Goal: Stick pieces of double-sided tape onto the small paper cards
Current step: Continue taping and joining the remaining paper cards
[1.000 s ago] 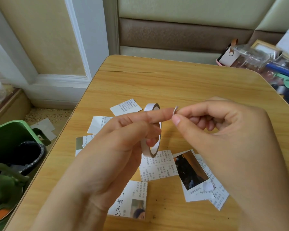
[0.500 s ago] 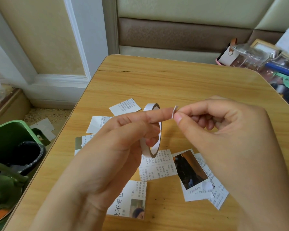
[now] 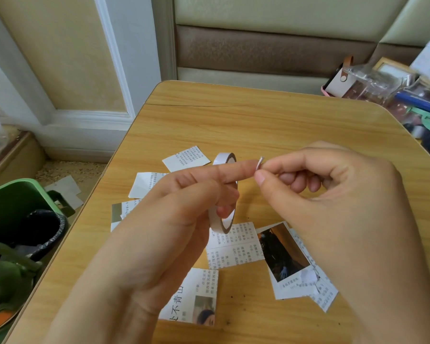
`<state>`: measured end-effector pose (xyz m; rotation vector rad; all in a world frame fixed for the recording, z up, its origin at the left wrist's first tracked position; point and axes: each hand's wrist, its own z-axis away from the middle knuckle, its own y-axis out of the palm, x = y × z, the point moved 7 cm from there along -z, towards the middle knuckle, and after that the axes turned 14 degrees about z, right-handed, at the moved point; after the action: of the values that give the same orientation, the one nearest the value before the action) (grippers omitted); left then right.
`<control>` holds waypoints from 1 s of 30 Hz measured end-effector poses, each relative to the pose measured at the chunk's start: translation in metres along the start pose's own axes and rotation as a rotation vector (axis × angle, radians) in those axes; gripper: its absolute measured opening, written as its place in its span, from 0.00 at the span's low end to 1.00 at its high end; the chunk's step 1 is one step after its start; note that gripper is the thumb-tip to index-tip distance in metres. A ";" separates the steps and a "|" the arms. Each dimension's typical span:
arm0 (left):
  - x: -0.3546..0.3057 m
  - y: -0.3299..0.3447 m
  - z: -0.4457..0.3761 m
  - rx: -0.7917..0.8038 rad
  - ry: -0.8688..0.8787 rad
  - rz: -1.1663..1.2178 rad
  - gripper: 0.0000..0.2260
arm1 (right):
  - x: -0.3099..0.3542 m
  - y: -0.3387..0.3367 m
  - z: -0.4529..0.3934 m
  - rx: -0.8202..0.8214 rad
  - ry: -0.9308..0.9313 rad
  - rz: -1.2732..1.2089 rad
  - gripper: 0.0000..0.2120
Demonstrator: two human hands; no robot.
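1. Gripped in left hand (image 3: 174, 214): narrow white roll of double-sided tape (image 3: 223, 194), ring upright, fingers curled through and round it, index finger stretched toward the right.
2. Pinched between right hand (image 3: 333, 194) thumb and forefinger: small white torn tape piece (image 3: 260, 163), standing on edge, touching the left index fingertip. Remaining right fingers curled in.
3. Both hands held above light wooden table (image 3: 271, 125), over the scattered small printed paper cards (image 3: 233, 247).
4. Noted one photo card (image 3: 282, 254) lying right of the text cards, a pale patch near its lower corner, possibly tape; could not confirm.
5. Judged handling: tape piece featherlight, limp, tacky on the bare face; likely to fold onto itself or cling to skin. Best held by the very edge, on the backing side.
6. Judged cards thin and light, liable to lift with the tape; best pinned flat near a corner while pressing.
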<state>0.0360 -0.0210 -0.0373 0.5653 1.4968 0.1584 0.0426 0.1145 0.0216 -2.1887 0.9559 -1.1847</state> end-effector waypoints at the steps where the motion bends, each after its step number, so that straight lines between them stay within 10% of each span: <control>1: 0.000 0.000 0.001 -0.001 -0.006 0.041 0.18 | 0.000 0.000 0.000 -0.001 -0.001 0.000 0.02; 30: -0.006 0.004 0.000 -0.007 0.082 0.006 0.34 | -0.004 0.002 -0.001 0.020 -0.012 -0.054 0.04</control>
<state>0.0367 -0.0205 -0.0297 0.5637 1.5738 0.1939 0.0401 0.1163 0.0189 -2.2162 0.8818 -1.1985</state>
